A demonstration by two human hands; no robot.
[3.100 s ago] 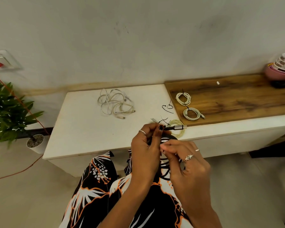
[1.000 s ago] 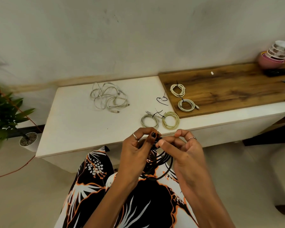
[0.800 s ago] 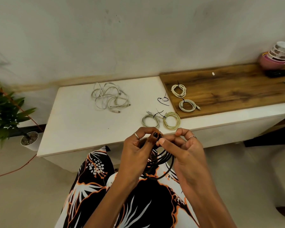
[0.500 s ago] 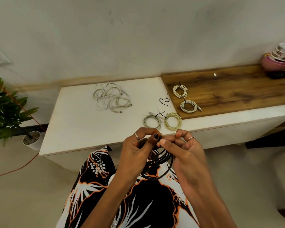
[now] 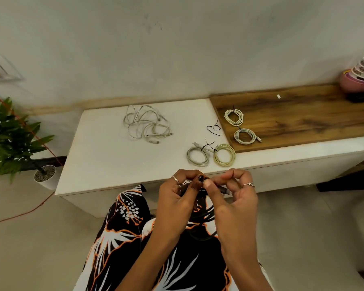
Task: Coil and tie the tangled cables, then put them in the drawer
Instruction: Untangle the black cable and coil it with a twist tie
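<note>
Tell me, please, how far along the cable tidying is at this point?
Done: four tied coils, two on the white cabinet, e.g. the yellowish coil, and two on the wooden board. In hand: both hands, left and right, pinch a black cable. Left: the tangled white cables, a loose tie, then the drawer.

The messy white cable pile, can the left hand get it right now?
Probably not yet: the left hand and right hand both grip the black cable. Nothing blocks the tangled white cables.

Both hands — left hand, right hand — pinch a black coiled cable over the lap
</note>
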